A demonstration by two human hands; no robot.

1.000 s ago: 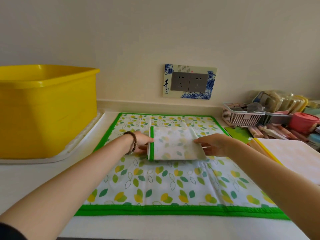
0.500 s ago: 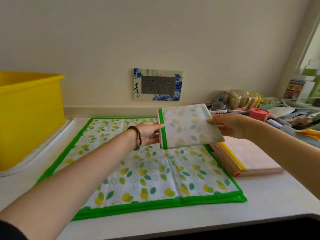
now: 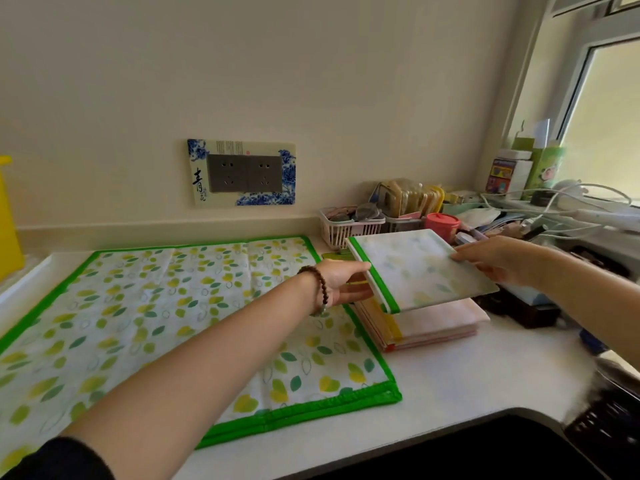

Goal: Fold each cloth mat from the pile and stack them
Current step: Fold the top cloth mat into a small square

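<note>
Over the white counter [image 3: 450, 382], left hand [image 3: 341, 282] and right hand [image 3: 491, 259] pinch a folded mat [image 3: 415, 268] above the stack [image 3: 443, 320].

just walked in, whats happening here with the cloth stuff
A person is stacking folded cloth mats on a counter. The left hand and right hand each grip a side of one folded mat with a green edge, holding it just above the stack of folded mats, not yet set down. A larger leaf-print mat lies spread flat beside the stack, on its left.
</note>
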